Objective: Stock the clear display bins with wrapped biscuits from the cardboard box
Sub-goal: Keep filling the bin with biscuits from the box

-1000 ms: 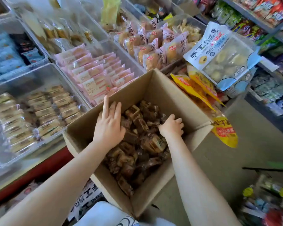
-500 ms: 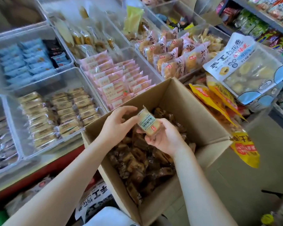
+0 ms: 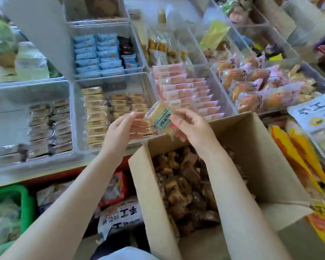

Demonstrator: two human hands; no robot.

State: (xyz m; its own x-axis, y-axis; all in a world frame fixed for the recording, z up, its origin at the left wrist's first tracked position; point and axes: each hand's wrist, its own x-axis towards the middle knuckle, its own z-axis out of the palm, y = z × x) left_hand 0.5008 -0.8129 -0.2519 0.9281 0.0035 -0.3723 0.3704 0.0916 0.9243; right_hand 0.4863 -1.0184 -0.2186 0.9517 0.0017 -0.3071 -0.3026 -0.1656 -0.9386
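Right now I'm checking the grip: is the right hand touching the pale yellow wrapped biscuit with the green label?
Touching. The head view shows the right hand fingers pinching the pale yellow wrapped biscuit at its labelled end.

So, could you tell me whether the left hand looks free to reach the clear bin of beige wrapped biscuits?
Probably yes: the left hand hovers just over that open-topped clear bin, nothing between them, though its fingers seem to touch the pale wrapped biscuit.

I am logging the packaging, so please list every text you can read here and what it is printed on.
"手工": white bag left of the cardboard box.
Green label on the held wrapped biscuit: blurred, unreadable.
Labels on packets in the clear bins: too small.
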